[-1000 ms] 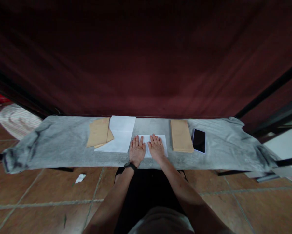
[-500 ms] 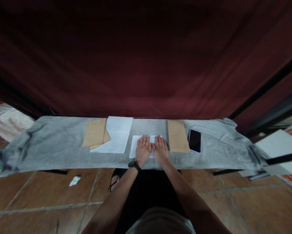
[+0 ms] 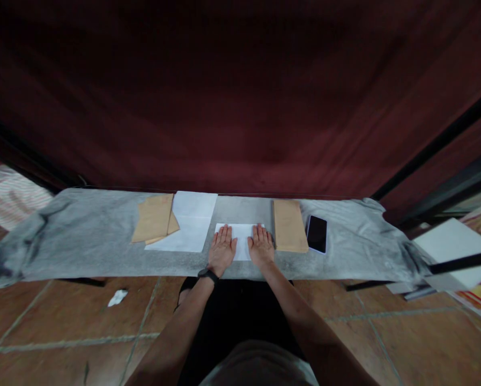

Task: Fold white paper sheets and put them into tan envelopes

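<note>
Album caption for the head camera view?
Left hand and right hand lie flat on a white paper rectangle, beside a brown rectangular paper stack.

Blk wristwatch (image 3: pixel 208 275), L side; blk bottoms (image 3: pixel 244 308); lt-grey top (image 3: pixel 258 365), dim.

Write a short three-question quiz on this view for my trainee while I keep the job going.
1. What lies just right of the brown stack?
2. True or false: the watch is on the right wrist.
3. Fill in: the left hand and right hand lie on a white ____.

Key:
1. A phone.
2. False; the watch is on the left wrist.
3. Sheet.
</note>
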{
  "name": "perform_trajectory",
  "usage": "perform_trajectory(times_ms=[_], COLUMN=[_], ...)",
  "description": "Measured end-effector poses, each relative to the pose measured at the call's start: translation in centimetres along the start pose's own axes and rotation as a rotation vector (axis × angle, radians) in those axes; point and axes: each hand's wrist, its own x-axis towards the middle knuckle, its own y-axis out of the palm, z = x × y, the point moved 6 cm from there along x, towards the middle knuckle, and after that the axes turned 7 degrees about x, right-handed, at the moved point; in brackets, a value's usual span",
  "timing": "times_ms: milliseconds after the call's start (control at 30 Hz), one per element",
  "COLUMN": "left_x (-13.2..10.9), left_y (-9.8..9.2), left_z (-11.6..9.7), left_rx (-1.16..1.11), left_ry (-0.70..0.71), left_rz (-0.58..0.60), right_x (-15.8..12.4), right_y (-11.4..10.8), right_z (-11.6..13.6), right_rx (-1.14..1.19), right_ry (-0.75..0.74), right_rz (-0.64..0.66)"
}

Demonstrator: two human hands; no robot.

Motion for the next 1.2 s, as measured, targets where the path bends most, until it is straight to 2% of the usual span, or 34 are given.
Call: perform_trajectory(times_ms=[267,367,433,567,667,767,1000,1200], left_x=[-2.0,-3.3,-4.2,-6.2,-7.2,-7.6,-8.7,-9.2], left_y=[-0.4,-1.3,-2.1,-2.8,-3.1,-3.6,-4.0,-4.1], left_z=[2.8,3.0,1.7,-3.0,-4.3,-3.4,0.3,1.1], left_rx=[0.019,0.031,0.031,-0.001,0.007,0.007,0.007,0.000], left_ry=[-0.061,-0.103,-0.065,0.237,0.299,0.289,0.241,0.247], left_rz=[-0.014,-0.046,-0.080,-0.023,0.016,0.023,0.047,0.068], right_x=[-0.1,-0.2,-0.2,-0.3,-0.4,-0.5,-1.4,-4.2], right_y=[0.0,0.2,0.2,0.0,-0.2,-0.3,-0.3,-0.1], right_z=[0.0,0.0,0.0,0.0,0.1,0.1,-0.4,-2.0], right_rx=[-0.004,0.006,0.011,0.010,-0.003,-0.025,-0.045,-0.038], right_ry=[-0.008,-0.005,-0.003,-0.001,-0.014,-0.029,-0.090,-0.103], right_rz=[-0.020,-0.033,-0.034,-0.016,-0.019,-0.027,-0.091,-0.126])
